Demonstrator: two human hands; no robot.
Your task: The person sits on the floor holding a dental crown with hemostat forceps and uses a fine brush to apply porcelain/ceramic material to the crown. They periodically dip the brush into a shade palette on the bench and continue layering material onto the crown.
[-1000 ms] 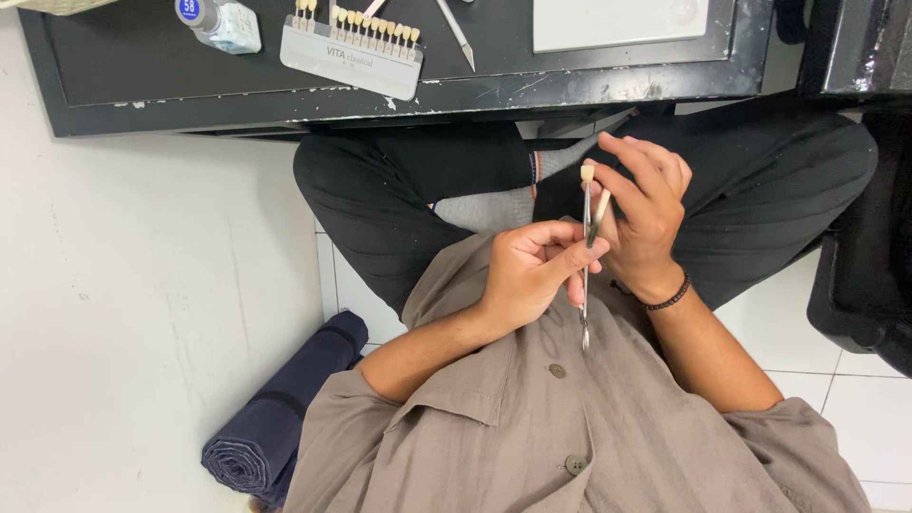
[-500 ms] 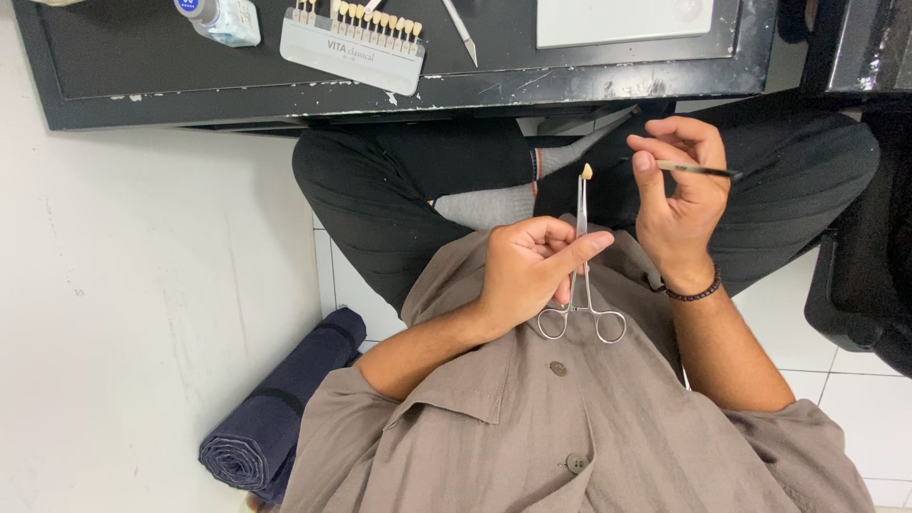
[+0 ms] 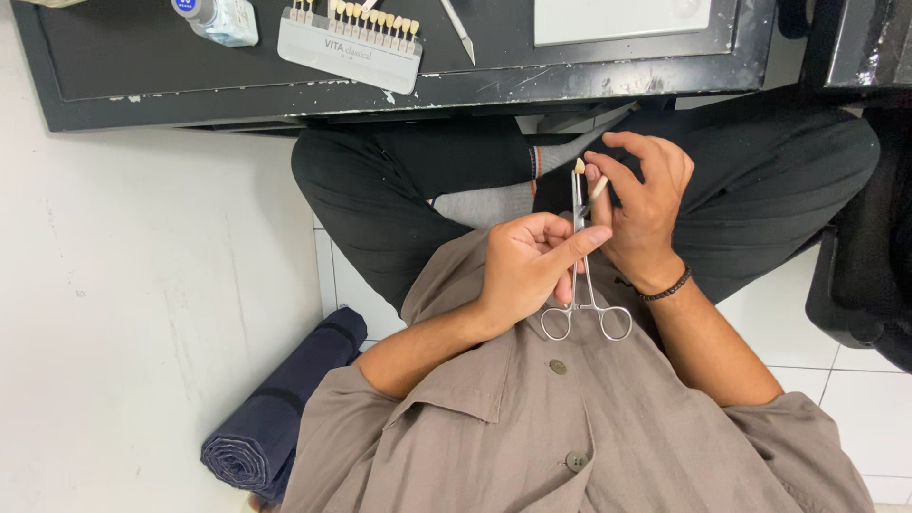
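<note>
Forceps (image 3: 580, 249) in left hand (image 3: 528, 268) stand lengthwise, tip toward desk (image 3: 399, 90).

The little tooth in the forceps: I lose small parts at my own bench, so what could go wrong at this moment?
1. The tooth sits only in the tips of the forceps, over the lap, not the desk; a slip could drop it to the floor.
2. The left hand grips the shanks, not the rings, so the forceps might twist as the right hand brings its thin tool to the tooth.
</note>
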